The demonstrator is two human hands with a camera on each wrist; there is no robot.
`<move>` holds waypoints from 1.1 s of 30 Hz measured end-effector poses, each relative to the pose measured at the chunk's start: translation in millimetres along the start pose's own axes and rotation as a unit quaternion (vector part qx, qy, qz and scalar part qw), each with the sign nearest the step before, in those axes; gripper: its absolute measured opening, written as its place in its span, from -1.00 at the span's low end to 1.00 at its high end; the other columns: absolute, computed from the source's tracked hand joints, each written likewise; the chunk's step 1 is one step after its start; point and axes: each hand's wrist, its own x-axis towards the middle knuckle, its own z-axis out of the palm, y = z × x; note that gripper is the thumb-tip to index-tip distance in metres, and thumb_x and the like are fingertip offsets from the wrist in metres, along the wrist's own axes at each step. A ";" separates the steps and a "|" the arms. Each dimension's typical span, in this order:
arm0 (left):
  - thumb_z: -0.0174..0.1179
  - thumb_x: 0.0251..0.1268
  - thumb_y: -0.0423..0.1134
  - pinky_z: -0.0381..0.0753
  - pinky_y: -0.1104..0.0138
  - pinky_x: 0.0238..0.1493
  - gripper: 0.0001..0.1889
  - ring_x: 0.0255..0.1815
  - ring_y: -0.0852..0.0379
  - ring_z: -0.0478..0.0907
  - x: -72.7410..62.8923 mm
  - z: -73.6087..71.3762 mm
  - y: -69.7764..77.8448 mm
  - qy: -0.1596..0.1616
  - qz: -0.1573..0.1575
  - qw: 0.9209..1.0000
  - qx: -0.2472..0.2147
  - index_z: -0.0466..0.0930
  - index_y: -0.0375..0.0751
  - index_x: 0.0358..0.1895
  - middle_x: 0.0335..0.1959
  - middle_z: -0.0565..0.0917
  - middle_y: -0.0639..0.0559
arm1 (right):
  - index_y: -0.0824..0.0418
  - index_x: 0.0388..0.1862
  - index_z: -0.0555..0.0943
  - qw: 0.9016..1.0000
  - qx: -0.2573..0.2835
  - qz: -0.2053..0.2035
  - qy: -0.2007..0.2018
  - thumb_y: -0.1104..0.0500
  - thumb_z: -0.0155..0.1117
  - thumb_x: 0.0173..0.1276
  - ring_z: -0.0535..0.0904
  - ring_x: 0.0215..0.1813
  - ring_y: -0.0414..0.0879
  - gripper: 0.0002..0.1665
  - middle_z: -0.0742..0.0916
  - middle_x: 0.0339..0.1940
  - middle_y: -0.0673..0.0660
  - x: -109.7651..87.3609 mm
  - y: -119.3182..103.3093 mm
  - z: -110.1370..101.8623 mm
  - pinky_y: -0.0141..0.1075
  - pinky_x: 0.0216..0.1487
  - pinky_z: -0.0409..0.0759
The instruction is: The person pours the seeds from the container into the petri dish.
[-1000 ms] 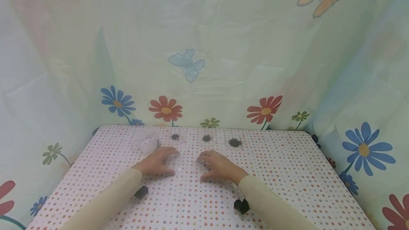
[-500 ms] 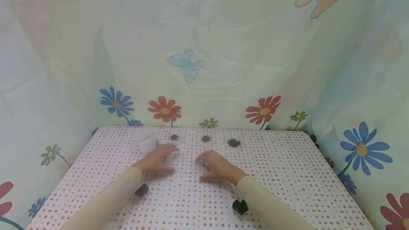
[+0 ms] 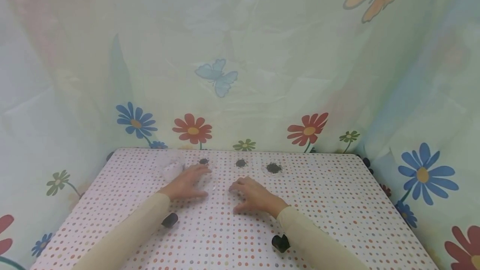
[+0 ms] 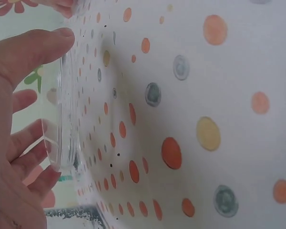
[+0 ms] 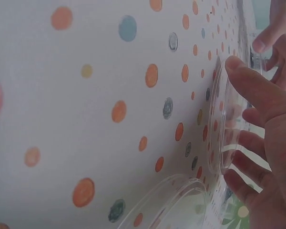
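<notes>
My left hand (image 3: 187, 184) holds a clear, shallow petri dish (image 4: 66, 112) by its edge, thumb on one side and fingertips on the other, as the left wrist view shows. Facing it across a small gap, my right hand (image 3: 256, 195) grips another clear petri dish (image 5: 223, 124) the same way, low over the dotted tabletop. Both dishes are see-through and barely show in the head view. A further clear dish (image 5: 174, 205) lies near the right fingers in the right wrist view.
Along the back of the table (image 3: 337, 203) stand three clear dishes with dark granules: a left pile (image 3: 203, 161), a middle pile (image 3: 241, 163) and a larger right pile (image 3: 274, 168). A clear container with whitish contents (image 3: 172, 170) stands behind my left hand. A printed curtain surrounds the table.
My left hand has shifted slightly forward, up towards the left granule dish, with its petri dish. My right hand stays almost where it was. The head view has drifted a little.
</notes>
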 end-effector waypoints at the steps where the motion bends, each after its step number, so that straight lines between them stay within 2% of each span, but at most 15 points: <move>1: 0.41 0.02 0.07 0.20 -0.07 0.48 -0.19 0.53 -0.06 0.13 0.9 0.2 0.0 0.003 0.001 1.000 0.003 0.31 0.09 0.40 0.50 0.24 0.01 | -0.07 0.21 0.53 1.000 -0.002 -0.002 0.000 -0.21 0.48 0.01 0.47 0.25 -0.05 -0.25 0.58 0.21 0.02 0.3 -0.1 0.2 -0.10 0.30 0.49; 8: 0.39 0.08 0.03 0.14 -0.13 0.48 -0.17 0.54 -0.11 0.10 4.1 1.5 1.7 0.034 -0.006 0.999 0.012 0.23 -0.01 0.44 0.51 0.21 -0.09 | -0.05 0.21 0.54 1.000 -0.019 -0.013 0.000 -0.23 0.46 0.02 0.49 0.20 -0.08 -0.25 0.59 0.17 0.01 1.4 0.3 0.3 -0.13 0.27 0.51; 13: 0.37 0.10 0.04 0.15 -0.11 0.48 -0.14 0.54 -0.11 0.10 5.6 2.8 2.0 0.045 -0.015 0.999 0.023 0.19 -0.04 0.47 0.52 0.20 -0.10 | -0.05 0.21 0.54 1.000 -0.024 -0.014 -0.002 -0.23 0.46 0.03 0.49 0.20 -0.08 -0.26 0.59 0.15 0.01 1.1 -1.2 -0.4 -0.14 0.26 0.52; 20: 0.33 0.15 0.05 0.17 -0.05 0.50 -0.16 0.55 -0.05 0.10 10.6 4.1 3.3 0.053 -0.047 0.997 0.030 0.15 -0.01 0.48 0.52 0.19 -0.03 | -0.07 0.22 0.53 1.000 -0.028 -0.007 -0.008 -0.24 0.45 0.04 0.47 0.21 -0.09 -0.25 0.58 0.17 -0.01 1.5 -1.6 0.6 -0.15 0.27 0.51; 26: 0.28 0.19 0.09 0.20 -0.03 0.49 -0.20 0.54 -0.07 0.12 13.7 4.4 5.6 0.064 -0.060 0.995 0.043 0.18 -0.05 0.47 0.51 0.21 -0.08 | -0.07 0.21 0.54 1.000 -0.026 -0.007 -0.009 -0.23 0.45 0.03 0.48 0.18 -0.11 -0.26 0.59 0.15 -0.02 1.3 -1.3 0.8 -0.17 0.24 0.53; 33: 0.22 0.23 0.11 0.15 -0.11 0.49 -0.22 0.56 -0.13 0.06 18.8 3.4 9.8 0.063 -0.085 0.994 0.033 0.17 -0.04 0.47 0.53 0.15 -0.11 | -0.08 0.22 0.53 1.000 -0.025 -0.001 -0.008 -0.23 0.45 0.04 0.48 0.17 -0.12 -0.26 0.59 0.14 -0.03 1.1 -1.5 -1.2 -0.17 0.23 0.53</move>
